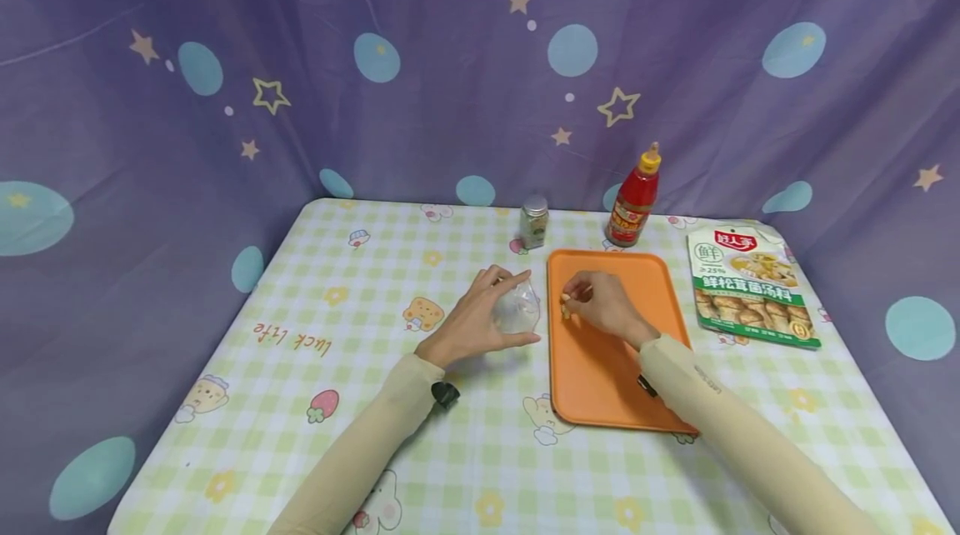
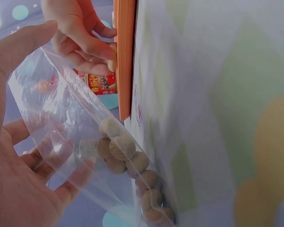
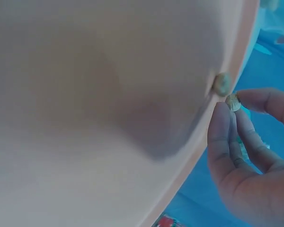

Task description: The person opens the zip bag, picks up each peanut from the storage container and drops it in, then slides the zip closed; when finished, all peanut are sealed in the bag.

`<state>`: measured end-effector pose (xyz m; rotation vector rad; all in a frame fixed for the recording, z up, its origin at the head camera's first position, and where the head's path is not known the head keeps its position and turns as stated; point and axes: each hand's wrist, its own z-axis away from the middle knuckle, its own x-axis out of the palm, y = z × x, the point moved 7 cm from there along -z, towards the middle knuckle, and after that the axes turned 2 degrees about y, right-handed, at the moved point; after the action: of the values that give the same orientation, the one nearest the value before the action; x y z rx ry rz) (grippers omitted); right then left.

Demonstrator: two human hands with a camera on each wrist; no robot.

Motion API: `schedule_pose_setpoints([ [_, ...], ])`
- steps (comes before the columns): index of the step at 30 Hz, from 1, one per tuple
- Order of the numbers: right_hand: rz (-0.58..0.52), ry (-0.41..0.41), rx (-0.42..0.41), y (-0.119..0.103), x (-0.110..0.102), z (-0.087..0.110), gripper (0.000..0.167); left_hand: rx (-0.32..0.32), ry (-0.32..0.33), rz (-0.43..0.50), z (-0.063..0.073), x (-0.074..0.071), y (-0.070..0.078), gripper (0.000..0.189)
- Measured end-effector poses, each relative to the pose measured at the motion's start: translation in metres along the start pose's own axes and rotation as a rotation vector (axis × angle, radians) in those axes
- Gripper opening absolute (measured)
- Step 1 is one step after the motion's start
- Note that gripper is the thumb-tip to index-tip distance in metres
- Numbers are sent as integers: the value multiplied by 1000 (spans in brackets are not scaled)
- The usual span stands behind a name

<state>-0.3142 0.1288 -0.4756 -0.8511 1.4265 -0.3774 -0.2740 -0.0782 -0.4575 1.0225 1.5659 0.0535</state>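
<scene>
My left hand (image 1: 480,314) holds a clear plastic bag (image 1: 517,307) just left of the orange tray (image 1: 626,377), fingers and thumb spread around its mouth. Several tan peanuts (image 2: 122,148), seemingly in their shells, lie at the bottom of the bag in the left wrist view. Over the tray's left edge, my right hand (image 1: 603,302) pinches one peanut (image 3: 233,102) between thumb and fingertips. Another peanut (image 3: 221,84) rests on the tray against its rim, right beside the pinched one.
Behind the tray stand a red sauce bottle (image 1: 633,202) with a yellow cap and a small seasoning jar (image 1: 534,222). A green and white food pouch (image 1: 753,285) lies to the right. A checked cloth (image 1: 375,268) covers the table; a purple curtain (image 1: 465,127) hangs behind.
</scene>
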Motion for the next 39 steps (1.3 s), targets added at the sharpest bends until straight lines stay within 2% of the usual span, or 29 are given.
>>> schedule_pose_setpoints([
  [4,-23,25,-12,-8,-2,7,13,-3,-12,6,0,1,1,98],
  [12,-78,48,-113,-39,-2,21,15,-5,-19,15,0,3,0,98],
  [23,-152,12,-152,-69,12,35,15,-7,-24,34,0,3,2,97],
  [29,-158,13,-160,-76,15,36,15,11,-32,26,1,4,3,96],
  [39,-135,17,-127,-72,8,33,16,23,-38,11,1,3,5,94],
])
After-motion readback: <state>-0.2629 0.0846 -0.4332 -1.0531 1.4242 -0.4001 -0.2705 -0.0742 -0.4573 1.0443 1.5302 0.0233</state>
